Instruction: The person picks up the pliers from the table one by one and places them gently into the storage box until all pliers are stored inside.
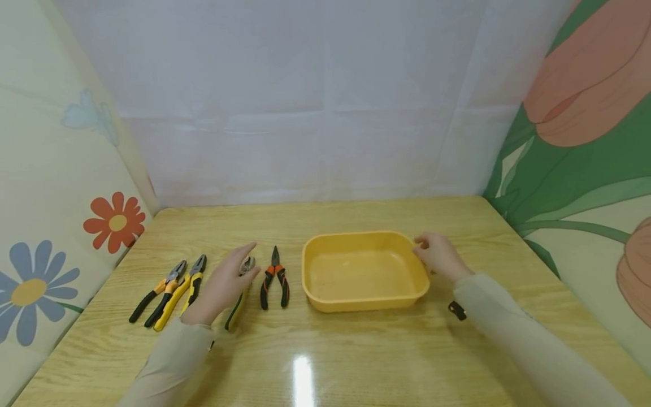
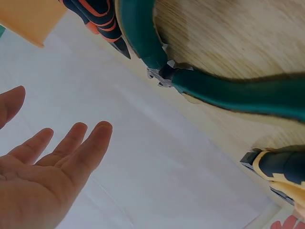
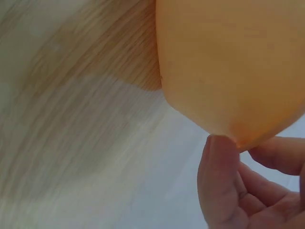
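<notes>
My right hand (image 1: 441, 257) pinches the right rim of a yellow plastic basin (image 1: 363, 306), thumb on one side of the edge and fingers on the other, as the right wrist view shows on the basin wall (image 3: 224, 62). The basin sits on the table with nothing inside. My left hand (image 1: 224, 285) is held over green-handled pliers (image 1: 235, 311), fingers spread and holding nothing. It partly hides them in the head view; the left wrist view shows their two curved green handles (image 2: 238, 94) lying apart. Right of them lie needle-nose pliers (image 1: 275, 277) with black and orange handles.
Left of my left hand lie pliers with black and orange-yellow handles (image 1: 161, 297) and, against them, pliers with yellow and black handles (image 1: 195, 277). The wooden table (image 1: 366, 362) ends at a white cloth backdrop (image 1: 325, 113). Flower-patterned panels stand at both sides.
</notes>
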